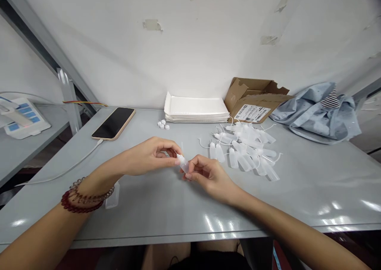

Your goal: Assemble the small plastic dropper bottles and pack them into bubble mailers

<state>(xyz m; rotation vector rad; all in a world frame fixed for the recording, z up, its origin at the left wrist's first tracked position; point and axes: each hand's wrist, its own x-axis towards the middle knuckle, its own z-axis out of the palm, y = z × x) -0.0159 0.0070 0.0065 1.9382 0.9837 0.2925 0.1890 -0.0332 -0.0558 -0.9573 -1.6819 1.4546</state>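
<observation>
Between both hands is a small translucent squeeze bottle (184, 165) with a white cap, held tilted above the grey table. My left hand (157, 157) pinches the bottle at its cap end, thumb and fingertips together. Lower on the body, my right hand (208, 175) grips the bottle with thumb and fingers. To the right lies a pile of similar bottles (250, 143), several with thin curved white tubes. Another translucent bottle (112, 196) lies partly hidden behind my left wrist. Several small white caps (163, 124) sit beyond my left hand.
A phone (114, 123) with a charging cable rests at the left. Along the wall stand a stack of white trays (196, 109), an open cardboard box (256, 101) and a crumpled light-blue cloth (318, 113). A metal post (69, 101) rises at the table's left edge.
</observation>
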